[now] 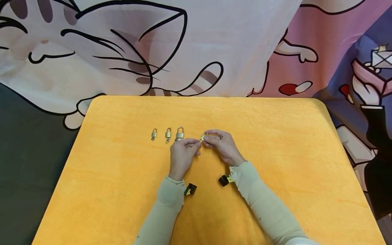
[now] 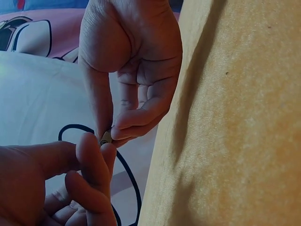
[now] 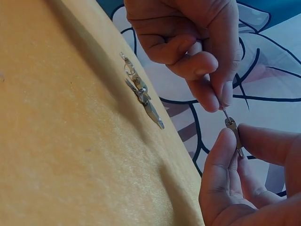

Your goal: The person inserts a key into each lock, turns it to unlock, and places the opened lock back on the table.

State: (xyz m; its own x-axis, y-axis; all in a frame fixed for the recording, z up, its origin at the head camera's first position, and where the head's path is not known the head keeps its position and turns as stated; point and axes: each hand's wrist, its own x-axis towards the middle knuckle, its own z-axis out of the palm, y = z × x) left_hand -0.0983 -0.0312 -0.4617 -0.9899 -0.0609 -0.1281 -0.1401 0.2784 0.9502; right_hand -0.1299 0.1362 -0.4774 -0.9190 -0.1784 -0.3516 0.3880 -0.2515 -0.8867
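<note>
A small brass padlock is pinched between the thumb and fingers of my right hand, above the table. My left hand pinches a small key by its end. In the right wrist view, the key's shaft meets the bottom of the padlock, in line with it; how deep it sits cannot be told. Fingers mostly cover the padlock in the left wrist view. Three brass padlocks stand in a row left of the hands: a small one, a middle one and a larger one.
Keys hang at the bottoms of the padlocks in the row. A yellow cloth covers the table. Behind its far edge hangs a printed cartoon curtain. Black wrist cameras sit by both sleeves.
</note>
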